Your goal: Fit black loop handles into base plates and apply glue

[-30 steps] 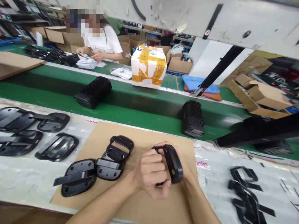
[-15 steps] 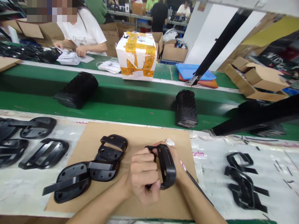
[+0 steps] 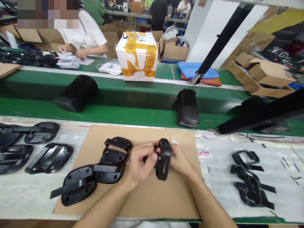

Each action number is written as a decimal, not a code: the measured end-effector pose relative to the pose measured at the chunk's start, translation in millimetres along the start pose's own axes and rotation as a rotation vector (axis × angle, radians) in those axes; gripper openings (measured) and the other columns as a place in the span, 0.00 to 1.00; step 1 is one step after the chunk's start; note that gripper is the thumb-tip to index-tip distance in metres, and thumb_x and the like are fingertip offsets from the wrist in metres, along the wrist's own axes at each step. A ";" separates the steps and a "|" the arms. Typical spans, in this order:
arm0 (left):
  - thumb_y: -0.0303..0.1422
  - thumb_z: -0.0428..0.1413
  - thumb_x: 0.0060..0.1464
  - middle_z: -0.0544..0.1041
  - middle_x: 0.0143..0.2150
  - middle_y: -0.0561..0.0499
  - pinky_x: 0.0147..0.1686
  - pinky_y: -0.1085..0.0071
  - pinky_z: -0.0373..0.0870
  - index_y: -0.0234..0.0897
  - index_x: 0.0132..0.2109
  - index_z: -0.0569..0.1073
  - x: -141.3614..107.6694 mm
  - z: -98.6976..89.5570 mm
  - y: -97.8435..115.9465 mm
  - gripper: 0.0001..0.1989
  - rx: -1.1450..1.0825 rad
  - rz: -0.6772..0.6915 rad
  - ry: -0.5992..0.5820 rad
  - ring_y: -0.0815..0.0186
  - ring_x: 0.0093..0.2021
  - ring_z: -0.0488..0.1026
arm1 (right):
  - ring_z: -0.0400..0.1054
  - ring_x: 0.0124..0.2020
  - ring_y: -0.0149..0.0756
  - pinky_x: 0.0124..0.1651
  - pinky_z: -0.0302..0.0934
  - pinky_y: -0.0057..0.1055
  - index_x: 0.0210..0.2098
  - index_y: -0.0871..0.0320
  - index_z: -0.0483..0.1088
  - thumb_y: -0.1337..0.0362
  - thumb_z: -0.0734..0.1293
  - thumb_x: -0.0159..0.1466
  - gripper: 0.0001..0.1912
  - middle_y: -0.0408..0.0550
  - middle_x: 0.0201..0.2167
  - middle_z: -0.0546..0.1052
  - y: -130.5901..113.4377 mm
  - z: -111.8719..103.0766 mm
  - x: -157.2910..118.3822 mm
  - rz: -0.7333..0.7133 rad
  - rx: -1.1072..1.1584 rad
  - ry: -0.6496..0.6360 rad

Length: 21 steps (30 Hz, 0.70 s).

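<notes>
A black plastic frame part [image 3: 164, 160] is held upright above the cardboard sheet [image 3: 152, 202]. My left hand [image 3: 143, 163] is closed on its left side, thumb pressed over it. Behind the part's right side, my right hand [image 3: 179, 156] grips it, its fingers partly hidden. Left of my hands, on the cardboard, lie three black oval parts with raised straps: one at the back [image 3: 116, 150], one in the middle [image 3: 108, 172], one in front [image 3: 79, 185].
More black oval parts [image 3: 49, 156] lie at the left. Thin black frames [image 3: 248, 185] are piled at the right. Behind, a green conveyor [image 3: 133, 110] carries black perforated cylinders [image 3: 188, 107]. A dark metal post [image 3: 220, 47] slants above. A person sits across, handling white papers [image 3: 68, 60].
The held part has turned more edge-on and shifted slightly left. My left hand has gone from a fist-like grip to one with its thumb over the part. The view has shifted slightly.
</notes>
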<state>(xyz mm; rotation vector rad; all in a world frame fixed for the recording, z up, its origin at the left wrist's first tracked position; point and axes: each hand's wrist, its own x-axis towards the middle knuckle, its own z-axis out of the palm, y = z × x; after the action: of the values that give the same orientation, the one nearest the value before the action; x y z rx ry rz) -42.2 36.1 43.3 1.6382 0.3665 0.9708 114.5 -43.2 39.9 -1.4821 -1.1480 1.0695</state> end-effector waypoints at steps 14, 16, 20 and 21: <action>0.46 0.50 0.65 0.57 0.26 0.57 0.31 0.72 0.55 0.38 0.28 0.60 11.1 17.8 -39.2 0.21 -0.112 -0.475 0.068 0.70 0.29 0.54 | 0.72 0.29 0.42 0.32 0.64 0.35 0.37 0.52 0.67 0.51 0.65 0.66 0.11 0.44 0.27 0.74 35.3 -48.9 -103.5 0.377 -0.596 0.082; 0.47 0.49 0.65 0.56 0.26 0.57 0.31 0.72 0.54 0.38 0.27 0.60 10.7 17.6 -42.7 0.22 -0.122 -0.473 0.041 0.70 0.28 0.53 | 0.71 0.22 0.38 0.26 0.64 0.32 0.40 0.52 0.62 0.46 0.64 0.68 0.16 0.41 0.27 0.74 33.1 -43.3 -107.5 0.446 -0.249 0.050; 0.48 0.49 0.65 0.55 0.25 0.57 0.29 0.71 0.52 0.38 0.26 0.60 10.1 15.8 -45.3 0.23 -0.099 -0.462 0.020 0.70 0.28 0.52 | 0.57 0.09 0.28 0.11 0.47 0.23 0.55 0.48 0.56 0.40 0.66 0.66 0.28 0.36 0.28 0.73 25.9 -24.9 -108.1 0.529 0.120 0.125; 0.48 0.49 0.65 0.56 0.25 0.57 0.29 0.71 0.52 0.38 0.26 0.60 9.8 15.7 -45.8 0.23 -0.095 -0.459 0.019 0.70 0.28 0.52 | 0.56 0.10 0.27 0.11 0.46 0.22 0.60 0.48 0.56 0.40 0.67 0.66 0.31 0.35 0.27 0.72 25.5 -18.9 -107.1 0.503 0.090 0.177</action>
<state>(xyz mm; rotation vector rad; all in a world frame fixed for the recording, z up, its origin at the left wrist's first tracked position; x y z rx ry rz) -12.9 46.6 4.9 1.3755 0.6658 0.6455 117.7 -154.1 27.3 -1.8018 -0.6049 1.2718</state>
